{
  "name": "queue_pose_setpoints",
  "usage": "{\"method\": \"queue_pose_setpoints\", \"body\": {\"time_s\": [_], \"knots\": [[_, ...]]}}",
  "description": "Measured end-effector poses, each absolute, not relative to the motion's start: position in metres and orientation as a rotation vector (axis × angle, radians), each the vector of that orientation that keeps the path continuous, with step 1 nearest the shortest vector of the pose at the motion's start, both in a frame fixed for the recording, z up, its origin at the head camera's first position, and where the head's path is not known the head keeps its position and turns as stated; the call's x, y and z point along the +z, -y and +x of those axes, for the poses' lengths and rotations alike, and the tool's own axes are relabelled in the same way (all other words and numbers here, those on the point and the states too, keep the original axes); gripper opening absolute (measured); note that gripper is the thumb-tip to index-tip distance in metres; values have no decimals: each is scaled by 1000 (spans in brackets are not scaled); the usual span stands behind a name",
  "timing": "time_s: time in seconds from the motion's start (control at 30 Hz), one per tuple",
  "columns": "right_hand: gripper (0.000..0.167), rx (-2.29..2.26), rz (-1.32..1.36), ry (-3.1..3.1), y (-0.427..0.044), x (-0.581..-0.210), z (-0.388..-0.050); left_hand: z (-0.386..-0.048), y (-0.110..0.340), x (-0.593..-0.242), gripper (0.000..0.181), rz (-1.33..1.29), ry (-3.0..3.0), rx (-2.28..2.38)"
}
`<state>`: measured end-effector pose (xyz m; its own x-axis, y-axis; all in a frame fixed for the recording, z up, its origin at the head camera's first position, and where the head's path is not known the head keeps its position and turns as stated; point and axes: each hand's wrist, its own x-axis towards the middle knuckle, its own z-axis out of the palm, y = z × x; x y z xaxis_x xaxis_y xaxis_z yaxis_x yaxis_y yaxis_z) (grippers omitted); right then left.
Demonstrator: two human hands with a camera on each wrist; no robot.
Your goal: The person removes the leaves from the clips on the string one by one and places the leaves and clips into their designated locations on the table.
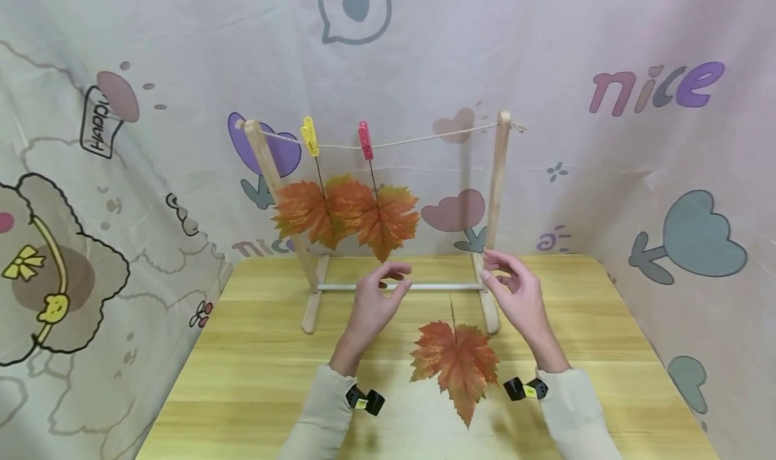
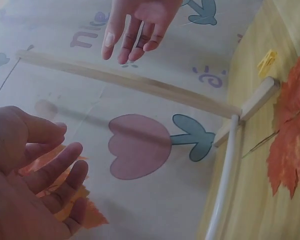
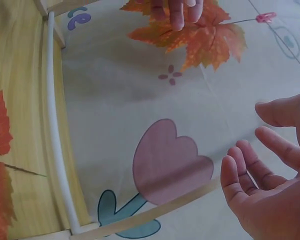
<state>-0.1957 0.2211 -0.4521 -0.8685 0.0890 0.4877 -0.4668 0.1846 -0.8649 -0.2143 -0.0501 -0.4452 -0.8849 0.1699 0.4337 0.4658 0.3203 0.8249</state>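
On a light wood-grained worktop point(image 1: 242, 352), a pale wooden rack point(image 1: 268, 157) is set, its two posts joined by a beige string point(image 1: 448, 137) above and a white round bar point(image 1: 436, 287) below. Toward the rack's left post, an orange-green jagged fabric-like leaf point(image 1: 306, 211) is hung by its dark stem from a yellow plastic clip point(image 1: 310, 137); beside it, overlapping, a second orange-green leaf point(image 1: 391, 214) is hung from a pink plastic clip point(image 1: 366, 141). The left hand point(image 1: 377, 297) is raised before the rack's bar, its grip spread, fingers loosely bent. In front of the rack, nearer its right foot, a red-orange jagged leaf point(image 1: 457, 359) is laid flat, stem pointed rackward. The right hand point(image 1: 518, 291) is held before the rack's right post, grip likewise spread. Near the rack's right foot, a small yellow plastic piece point(image 2: 267, 63) is seen.
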Motion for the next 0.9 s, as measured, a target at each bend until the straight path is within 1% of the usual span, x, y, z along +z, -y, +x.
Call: {"method": "queue_pose_setpoints", "body": {"time_s": [0.63,0.9], "knots": [[36,1720,448,2048,-202,-429,-205,-218,74,-427,19,-525,2207,-1569],[38,1676,473,2053,-185,-408,-205,-224,82,-414,22,-498,2078,-1617]]}}
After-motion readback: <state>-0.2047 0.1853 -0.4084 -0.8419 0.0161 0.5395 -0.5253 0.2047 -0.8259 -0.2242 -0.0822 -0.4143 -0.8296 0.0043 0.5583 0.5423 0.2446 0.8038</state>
